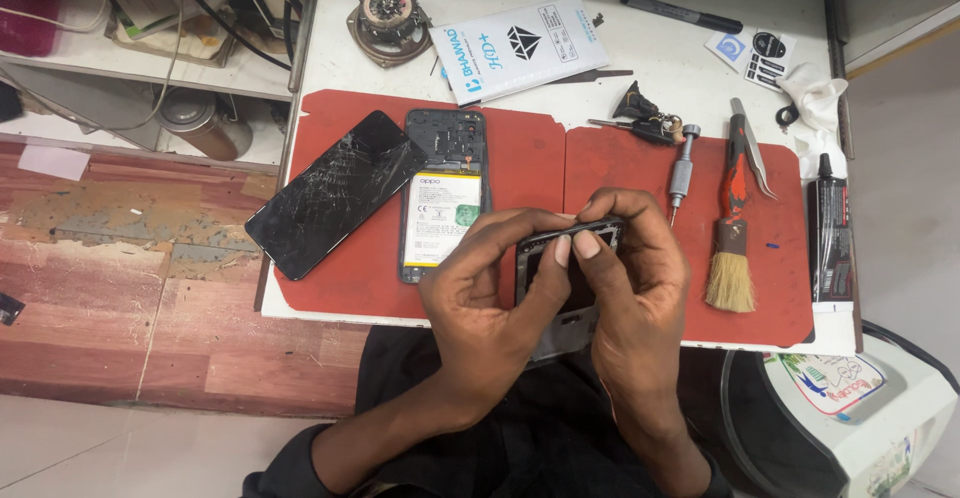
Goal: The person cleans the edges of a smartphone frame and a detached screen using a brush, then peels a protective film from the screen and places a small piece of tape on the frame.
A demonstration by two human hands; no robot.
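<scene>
a person sits at a white workbench [700,53] covered by two red mats [520,158], seen from above; both bare hands meet over the near edge of the bench, gripping a dark phone frame [572,258] between them; the left hand [490,303] wraps the frame's left side, fingers curled over its top edge and thumb pressed up against the face; the right hand [640,288] clasps the right side, fingers hooked over the top and thumb tip set beside the left thumb; the frame is held off the mat, tilted toward the person, its lower end showing grey below the palms.

on the mat just left of the hands lies an opened phone body [440,198], face down, its white and yellow battery exposed; touching its left side rests a cracked black screen [335,193], angled, one corner hanging past the bench edge.

to the right of the hands, well apart from them, stand a small silver screwdriver [682,168], a brush [732,248] with a red handle and pale bristles, and tweezers [750,148] just beside it; a black glue tube [830,238] lies at the mat's far right edge.

further back sit a white flat box [520,48], a round metal speaker part [388,20] and a black marker [680,14].
</scene>
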